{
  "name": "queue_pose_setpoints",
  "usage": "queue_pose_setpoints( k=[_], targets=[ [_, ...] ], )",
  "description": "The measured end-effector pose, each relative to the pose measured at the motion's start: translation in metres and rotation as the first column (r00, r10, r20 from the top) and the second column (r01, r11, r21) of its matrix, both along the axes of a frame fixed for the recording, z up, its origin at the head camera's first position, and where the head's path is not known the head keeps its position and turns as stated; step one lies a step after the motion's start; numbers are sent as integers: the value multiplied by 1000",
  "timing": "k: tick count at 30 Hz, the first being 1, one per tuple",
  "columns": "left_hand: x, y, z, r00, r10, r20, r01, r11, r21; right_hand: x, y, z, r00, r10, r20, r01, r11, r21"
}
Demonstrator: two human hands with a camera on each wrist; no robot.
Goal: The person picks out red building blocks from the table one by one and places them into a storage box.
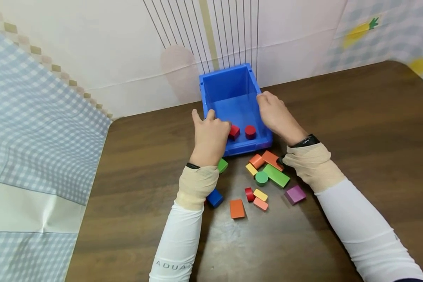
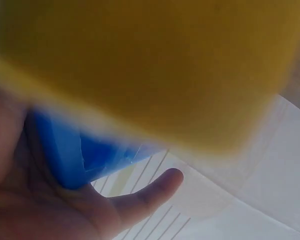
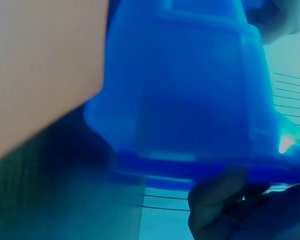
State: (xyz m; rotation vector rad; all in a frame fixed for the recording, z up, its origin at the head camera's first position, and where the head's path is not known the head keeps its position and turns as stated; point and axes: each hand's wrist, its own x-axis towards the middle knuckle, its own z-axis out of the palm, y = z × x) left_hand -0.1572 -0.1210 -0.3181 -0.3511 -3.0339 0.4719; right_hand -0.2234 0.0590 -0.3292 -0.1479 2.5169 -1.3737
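Note:
Both hands are at a blue plastic bin (image 1: 248, 148) near the back of the table. My left hand (image 1: 211, 137) holds its left side, one finger pointing outward; blue plastic (image 2: 60, 155) also shows against the palm in the left wrist view. On the right side, my right hand (image 1: 276, 117) grips the rim, and fingers (image 3: 217, 197) curl at the bin's edge in the right wrist view. Inside the bin, near its front wall, lie a red block (image 1: 234, 132) and a red cylinder (image 1: 250, 132). A blurred yellow shape (image 2: 155, 70) hides much of the left wrist view.
Several loose blocks lie in front of the bin, among them a long green block (image 1: 276, 175), a green cylinder (image 1: 261, 178), a purple block (image 1: 295, 195), an orange block (image 1: 237, 209) and a blue block (image 1: 215, 198). A patterned cloth (image 1: 127, 58) hangs behind the table.

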Motion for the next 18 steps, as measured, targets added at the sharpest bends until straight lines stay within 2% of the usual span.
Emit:
queue_pose_setpoints(
  k=[3, 6, 9, 12, 15, 18],
  targets=[
    [-1, 0, -1, 1000, 2, -4, -2, 1000, 0, 1, 4, 3, 1000, 18, 0, -18, 1000, 12],
    [-2, 5, -3, 1000, 12, -8, -12, 1000, 2, 1, 14, 10, 997, 79, 6, -79, 994, 72],
    [-4, 11, -2, 1000, 12, -3, -12, 1000, -1, 4, 29, 24, 989, 146, -4, -143, 979, 147],
    [-6, 18, -1, 1000, 9, 2, -9, 1000, -5, 9, 45, 41, 978, 199, -63, -182, 960, 215],
    [-8, 24, 1, 1000, 6, 4, -6, 1000, -7, 16, 59, 57, 950, 281, -137, -229, 924, 308],
    [-9, 25, 1, 1000, 13, 15, -12, 1000, -9, 20, 63, 65, 910, 390, -139, -299, 852, 430]
  ],
)
